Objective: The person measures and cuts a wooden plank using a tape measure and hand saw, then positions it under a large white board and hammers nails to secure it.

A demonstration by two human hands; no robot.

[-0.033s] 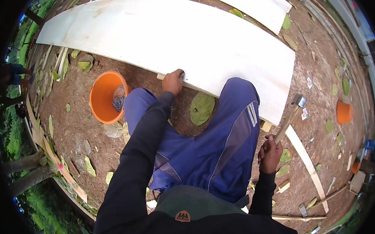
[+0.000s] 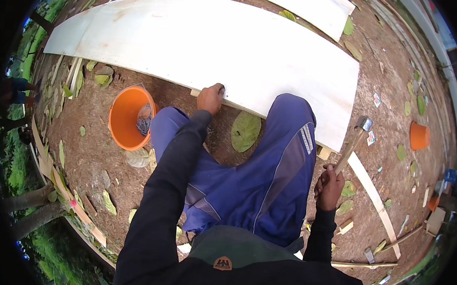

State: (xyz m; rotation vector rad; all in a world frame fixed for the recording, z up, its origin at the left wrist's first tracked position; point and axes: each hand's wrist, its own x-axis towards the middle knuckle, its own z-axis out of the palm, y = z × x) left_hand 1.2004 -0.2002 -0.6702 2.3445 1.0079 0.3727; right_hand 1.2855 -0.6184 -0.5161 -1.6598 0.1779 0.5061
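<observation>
A long pale wooden board point(image 2: 232, 46) lies across in front of my knees. At its near edge rests my left hand point(image 2: 210, 99), fingers pinched together beside a small dark spot on the surface. What those fingers hold, if anything, is too small to make out. Off to the right, my right hand point(image 2: 329, 189) grips a hammer point(image 2: 354, 143) by its wooden handle, metal head up, apart from the board. An orange bucket point(image 2: 118, 118) stands tilted by my left knee, with a heap of nails point(image 2: 144, 121) inside.
Beyond the long board lies a second pale board point(image 2: 316, 11). Farther right sit a small orange pot point(image 2: 420, 136) and a thin wooden strip point(image 2: 376, 202) on the dirt. Large leaves point(image 2: 246, 131) and wood scraps point(image 2: 345, 227) are scattered about. A person's legs point(image 2: 21, 90) show far left.
</observation>
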